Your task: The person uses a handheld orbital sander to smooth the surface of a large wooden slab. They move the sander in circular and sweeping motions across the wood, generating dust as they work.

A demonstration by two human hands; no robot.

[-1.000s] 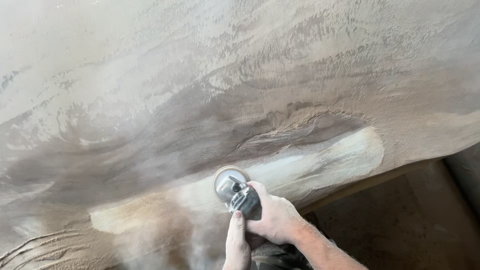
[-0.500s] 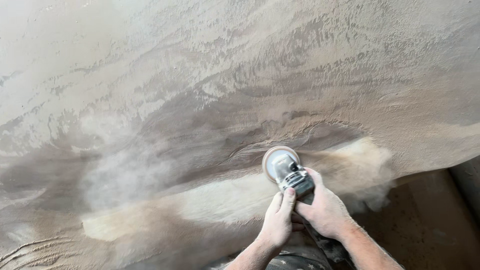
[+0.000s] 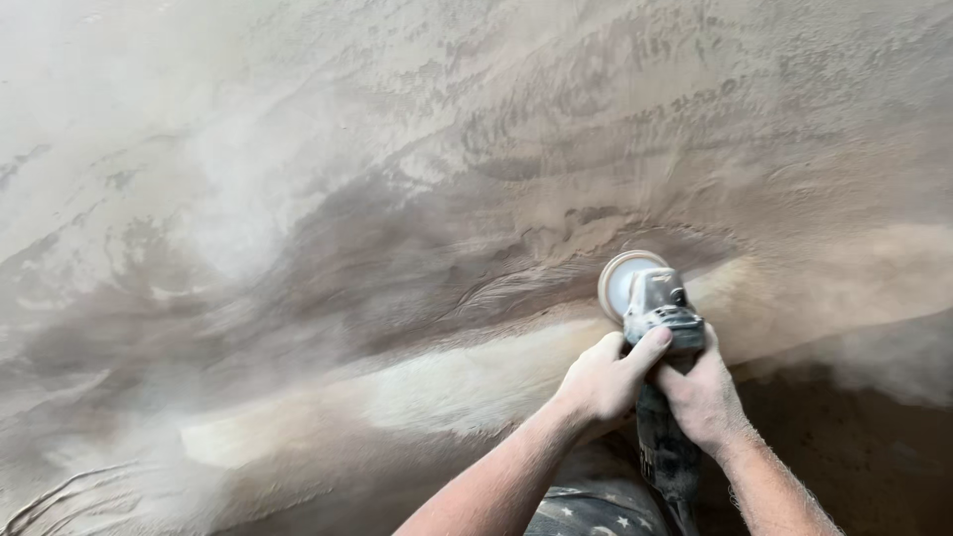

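Grey and dust-coated, the angle grinder [image 3: 659, 316] sits near the lower right of the view, its round sanding disc [image 3: 623, 282] pressed flat against a big slab of wood [image 3: 417, 199] with wavy, swirling grain. The disc rests at the right end of a pale sanded band [image 3: 447, 382] that runs leftward across the darker, weathered surface.

Both hands are wrapped shut around the tool. The left hand [image 3: 606, 377] grips the neck just behind the head, thumb laid across the top; the right hand [image 3: 703, 395] closes around the dark body [image 3: 663, 452] from the other side. The two hands touch each other, well bunched near the disc.

Fine dust [image 3: 874, 347] hangs in a cloud to the right and drifts as haze over the upper left of the slab.

Risks, as I judge them: the left fingers [image 3: 635, 349] lie very near the spinning disc, so a slip forward could bring them against it. If the disc tilts onto its edge it may dig into the wood, gouge the surface and kick the tool sideways. The dust could blur the view of the work and be breathed in; whether a mask or guard is present cannot be seen.
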